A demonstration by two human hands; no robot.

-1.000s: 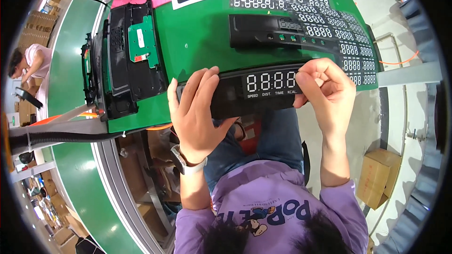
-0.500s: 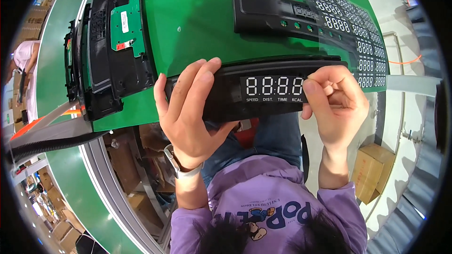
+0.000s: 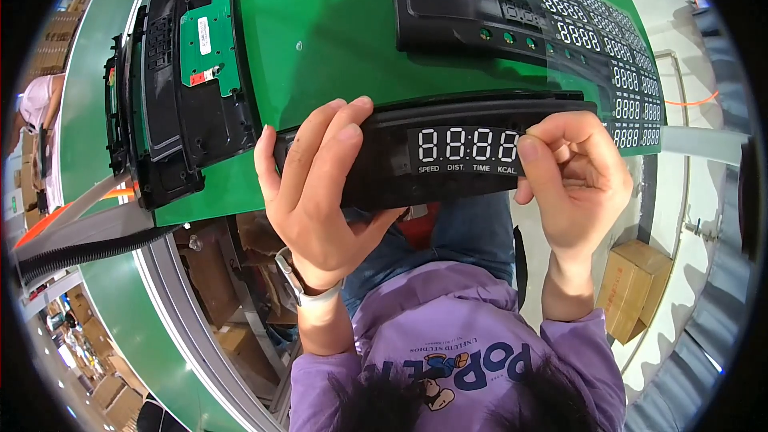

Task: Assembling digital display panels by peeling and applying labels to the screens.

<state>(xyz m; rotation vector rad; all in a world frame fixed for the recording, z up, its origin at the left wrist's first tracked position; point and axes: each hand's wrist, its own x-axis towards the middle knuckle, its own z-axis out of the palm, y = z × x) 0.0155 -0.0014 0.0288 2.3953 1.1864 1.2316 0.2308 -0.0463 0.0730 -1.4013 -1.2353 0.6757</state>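
A long, curved black plastic panel (image 3: 376, 172) lies along the near edge of the green table, with its front toward me. My left hand (image 3: 312, 184) grips its left part, fingers spread over the front and the thumb at the lower edge. On the panel's right half sits a dark display sticker (image 3: 468, 152) with white segmented digits and small white lettering. My right hand (image 3: 576, 176) pinches the sticker's right end between thumb and forefinger. Its other fingers are curled in. Whether the sticker's whole back touches the panel, I cannot tell.
A second black panel (image 3: 448, 20) lies farther back. Sheets of digit stickers (image 3: 596, 32) cover the table's right side. At left stand black housings (image 3: 172, 112), one bearing a green circuit board (image 3: 210, 40). A cardboard box (image 3: 636, 288) is on the floor at right; another person (image 3: 44, 112) works at far left.
The view has shifted slightly, so the table items sit a little farther left or higher. Both hands keep the same hold on the panel and the sticker.
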